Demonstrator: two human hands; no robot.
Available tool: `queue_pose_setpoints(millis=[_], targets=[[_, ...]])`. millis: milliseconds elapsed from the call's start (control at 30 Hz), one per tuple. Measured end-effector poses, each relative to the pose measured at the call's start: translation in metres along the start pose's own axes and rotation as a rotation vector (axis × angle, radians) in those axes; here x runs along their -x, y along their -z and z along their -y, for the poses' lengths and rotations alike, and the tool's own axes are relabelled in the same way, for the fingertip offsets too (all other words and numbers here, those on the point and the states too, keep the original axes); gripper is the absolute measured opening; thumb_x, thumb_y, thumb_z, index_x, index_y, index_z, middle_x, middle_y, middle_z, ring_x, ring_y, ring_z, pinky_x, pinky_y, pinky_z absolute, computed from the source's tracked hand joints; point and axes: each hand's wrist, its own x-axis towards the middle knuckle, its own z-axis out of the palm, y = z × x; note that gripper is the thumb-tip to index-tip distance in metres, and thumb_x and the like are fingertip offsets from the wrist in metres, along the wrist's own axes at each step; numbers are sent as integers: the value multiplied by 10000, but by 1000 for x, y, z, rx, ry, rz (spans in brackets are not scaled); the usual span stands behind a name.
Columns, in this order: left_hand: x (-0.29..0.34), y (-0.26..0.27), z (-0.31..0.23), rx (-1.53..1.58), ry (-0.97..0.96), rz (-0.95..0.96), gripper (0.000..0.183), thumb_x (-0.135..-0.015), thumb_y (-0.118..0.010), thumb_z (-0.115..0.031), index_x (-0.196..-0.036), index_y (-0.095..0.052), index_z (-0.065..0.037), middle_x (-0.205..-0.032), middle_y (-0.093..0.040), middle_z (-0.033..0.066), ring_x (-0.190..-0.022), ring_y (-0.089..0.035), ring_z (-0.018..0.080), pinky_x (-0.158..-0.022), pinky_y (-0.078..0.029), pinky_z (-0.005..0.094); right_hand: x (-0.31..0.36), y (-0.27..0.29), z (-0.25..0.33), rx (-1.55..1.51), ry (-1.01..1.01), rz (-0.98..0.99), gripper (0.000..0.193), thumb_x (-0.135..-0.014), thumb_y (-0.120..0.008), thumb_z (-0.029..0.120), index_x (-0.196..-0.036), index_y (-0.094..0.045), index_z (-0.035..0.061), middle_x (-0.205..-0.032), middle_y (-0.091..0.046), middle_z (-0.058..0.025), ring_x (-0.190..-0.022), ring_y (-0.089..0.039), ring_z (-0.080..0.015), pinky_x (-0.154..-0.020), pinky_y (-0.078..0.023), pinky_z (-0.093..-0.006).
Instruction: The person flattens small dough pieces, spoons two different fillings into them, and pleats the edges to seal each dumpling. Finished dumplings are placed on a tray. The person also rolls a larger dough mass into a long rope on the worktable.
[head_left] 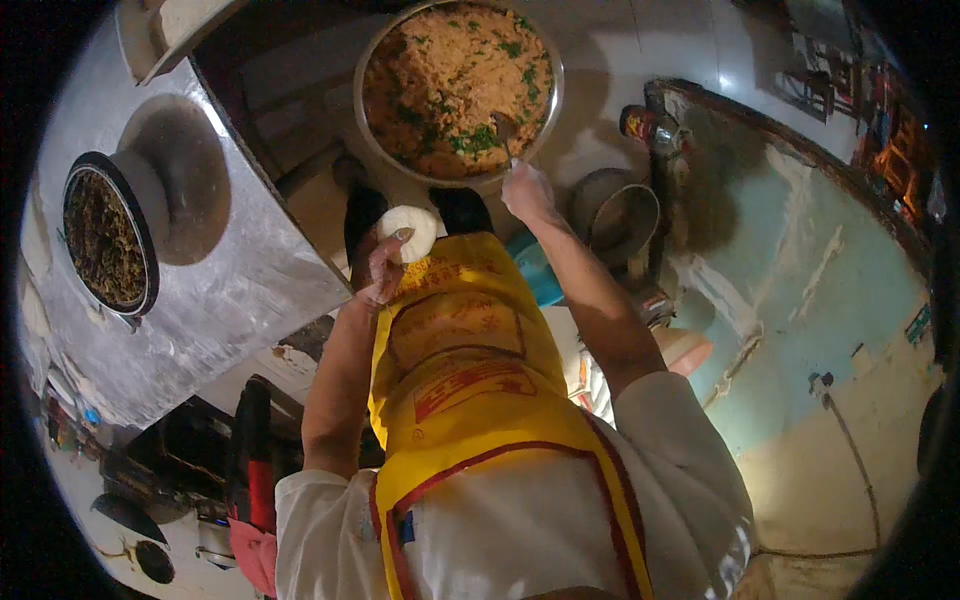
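Note:
My left hand (381,268) is closed on a round, pale piece of dough (409,233), with the thumb lying over its face. It is held in front of my yellow apron, below the big basin. My right hand (528,195) grips the thin handle of a spoon (505,128) at the basin's lower right edge. The spoon's dark end rests in the orange-brown filling (450,75), which is mixed with chopped green herbs. That filling heaps up inside a wide metal basin (559,88). How deep the spoon sits in it I cannot tell.
On the left, a metal-topped table (255,285) bears a pot of dark, chopped filling (107,235). A grey metal pot (622,215) stands right of my right forearm, near a jar (645,126). The pale green wall (800,280) bounds the right side.

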Motion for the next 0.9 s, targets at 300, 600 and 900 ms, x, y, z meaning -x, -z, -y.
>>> queue_pose_setpoints(millis=[300,600,900], targets=[[4,10,-21,-173,51,38,348,-893,-659,-260,-1142,-592,-27,-828,-646,63,-297,-395,104,-258,-282,244,-30,-32,10,-864,-337,151,124,-965,-531,126,-1039,-567,33,-797,-587,-96,-616,-588,-214,-545,-468,-368],[-19,26,2,6,-44,-11,378,-850,-691,-91,-1199,-580,4,-1148,-639,139,-1045,-636,275,-901,-522,386,-14,-17,74,-1417,-482,326,99,-951,-556,138,-973,-512,53,-694,-554,-82,-474,-430,-131,-390,-312,-262],[-29,20,-4,47,-99,28,427,-844,-735,-180,-1198,-564,-15,-1065,-631,89,-972,-628,194,-847,-520,330,-24,-51,66,-781,-160,-21,294,-970,-534,143,-1219,-541,-13,-691,-585,-90,-503,-465,-162,-481,-403,-326]])
